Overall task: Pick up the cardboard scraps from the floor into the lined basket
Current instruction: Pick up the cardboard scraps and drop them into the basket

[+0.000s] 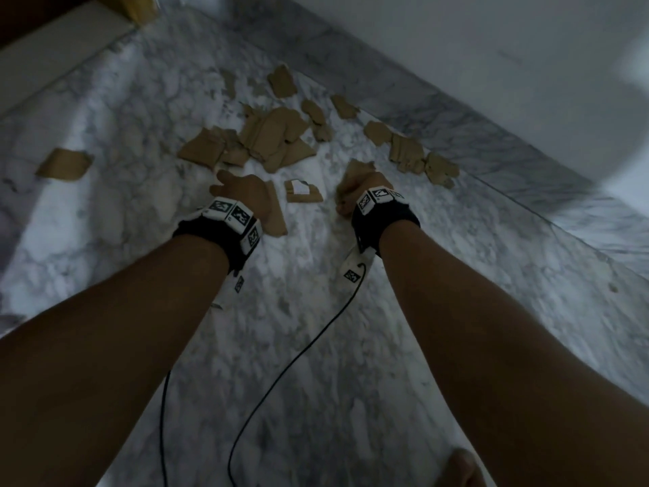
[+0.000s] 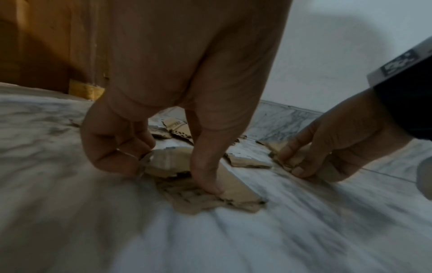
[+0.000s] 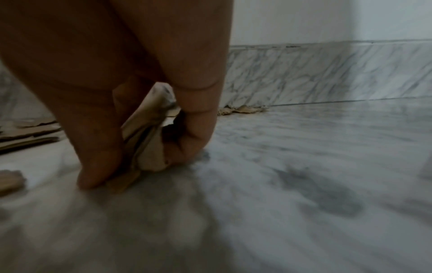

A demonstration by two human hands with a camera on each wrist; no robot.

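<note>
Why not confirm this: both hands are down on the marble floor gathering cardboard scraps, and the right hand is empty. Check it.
One thing is wrong: the right hand is not empty. The right wrist view shows its grip closed on a cardboard scrap. The left hand is indeed down at scraps on the marble floor.

Both forearms are bare, with no sleeves. Just behind the left grip [image 1: 242,191] sits a black wrist strap [image 1: 210,237] topped with white blocks bearing black square markers. Behind the right grip [image 1: 354,188] is a matching strap [image 1: 389,223]. A thin black cable [image 1: 281,363] trails from each strap.
</note>
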